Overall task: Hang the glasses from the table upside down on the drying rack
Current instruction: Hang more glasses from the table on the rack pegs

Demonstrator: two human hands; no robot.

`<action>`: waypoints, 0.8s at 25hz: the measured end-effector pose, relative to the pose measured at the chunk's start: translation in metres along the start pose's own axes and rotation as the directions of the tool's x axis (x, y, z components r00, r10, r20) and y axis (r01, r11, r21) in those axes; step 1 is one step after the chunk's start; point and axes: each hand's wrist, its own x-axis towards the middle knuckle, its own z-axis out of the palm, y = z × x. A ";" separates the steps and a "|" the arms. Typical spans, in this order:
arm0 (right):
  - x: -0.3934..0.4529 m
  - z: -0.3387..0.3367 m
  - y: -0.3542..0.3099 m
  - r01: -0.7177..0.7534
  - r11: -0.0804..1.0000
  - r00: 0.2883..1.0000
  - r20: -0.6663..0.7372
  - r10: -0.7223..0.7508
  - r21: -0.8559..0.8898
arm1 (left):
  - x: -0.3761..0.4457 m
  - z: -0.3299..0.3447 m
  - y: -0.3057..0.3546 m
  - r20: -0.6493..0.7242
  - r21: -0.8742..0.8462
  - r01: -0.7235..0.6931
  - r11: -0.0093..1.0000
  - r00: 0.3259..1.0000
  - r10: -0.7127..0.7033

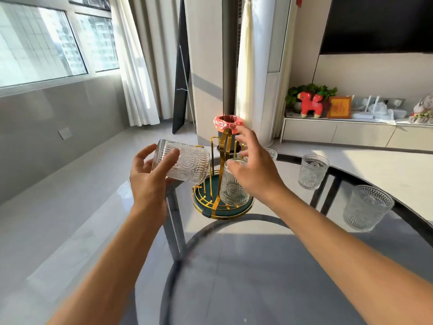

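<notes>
A gold wire drying rack [214, 158] with a dark green round tray base stands on the glass table [257, 266]. My left hand [150, 177] holds an embossed glass [185, 164] tipped on its side, just left of the rack's prongs. A second glass [234, 186] hangs upside down on the rack's right side. My right hand [255, 165] hovers over it with fingers spread, its fingertips at the glass's top. Two upright glasses, one farther [312, 171] and one nearer [365, 208], stand on the table to the right. Another glass rim [271, 153] shows behind my right hand.
A bin with a pink bag [227, 124] stands on the floor behind the rack. The round table's dark metal frame shows through the glass top. A low cabinet [339, 134] with a red toy and a plant lines the far right wall.
</notes>
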 end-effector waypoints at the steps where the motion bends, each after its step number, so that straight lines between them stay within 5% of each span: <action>1: 0.018 0.003 0.001 0.067 0.980 0.997 0.057 -0.057 -0.189 | 0.008 0.002 0.000 0.026 0.072 -0.063 0.995 0.998 0.061; 5: 0.068 0.013 0.014 0.129 0.845 0.955 0.294 0.034 -0.519 | 0.033 0.019 -0.015 0.180 0.431 -0.323 0.842 0.946 0.271; 11: 0.067 0.014 0.017 0.178 0.805 0.972 0.229 -0.053 -0.567 | 0.037 0.032 -0.038 0.350 0.765 -0.435 0.475 0.900 0.261; 20: 0.067 0.013 0.018 0.165 0.799 0.975 0.220 -0.042 -0.578 | 0.044 0.020 -0.060 0.337 0.847 -0.352 0.399 0.935 0.109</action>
